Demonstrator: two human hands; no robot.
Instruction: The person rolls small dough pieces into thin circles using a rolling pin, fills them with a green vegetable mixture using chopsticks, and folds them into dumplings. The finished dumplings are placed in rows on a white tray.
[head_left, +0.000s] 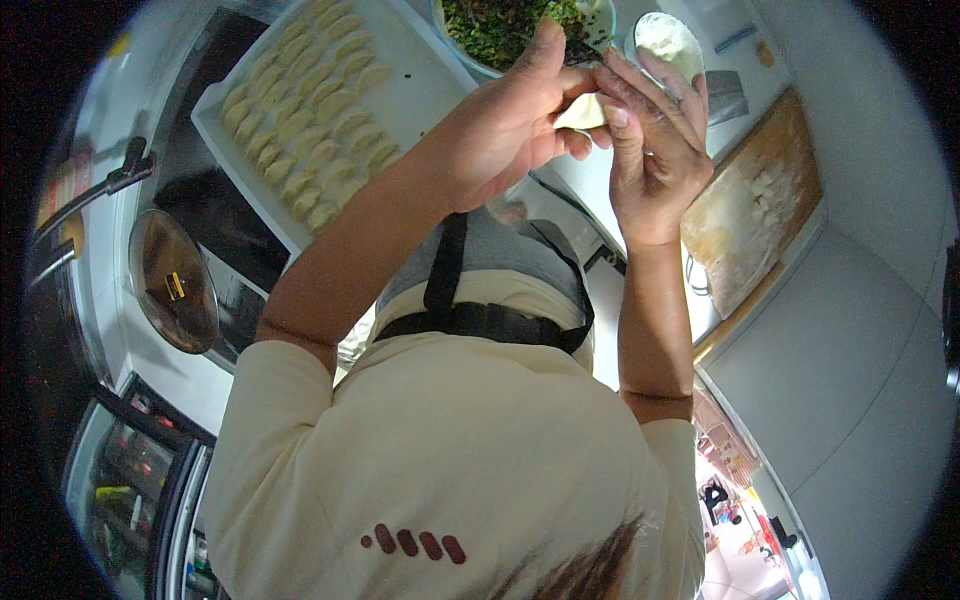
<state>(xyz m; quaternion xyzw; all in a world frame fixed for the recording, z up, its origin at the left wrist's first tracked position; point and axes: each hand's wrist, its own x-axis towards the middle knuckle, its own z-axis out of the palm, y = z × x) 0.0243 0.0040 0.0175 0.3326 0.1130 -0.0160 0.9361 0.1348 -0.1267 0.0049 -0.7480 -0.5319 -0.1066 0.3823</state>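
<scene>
Between my two hands is a pale dough wrapper (582, 114), folded partly over; whether its edge is sealed I cannot tell. My left hand (517, 120) supports it from one side, thumb raised and fingers curled beneath. On the other side my right hand (660, 135), dusted with flour, pinches the dough between thumb and fingers. Just beyond them stands a bowl of chopped green filling (495, 34), with a dark utensil in it partly hidden by my fingers. A container of white flour (667, 37) sits beyond my right hand.
A white tray (431, 82) holding rows of shaped dumplings (315, 97) lies to the left. At right, a floured wooden board (716, 232) carries several small dough pieces (765, 191). A round lid (172, 281) rests at far left; a pale wall (847, 300) closes off the right side.
</scene>
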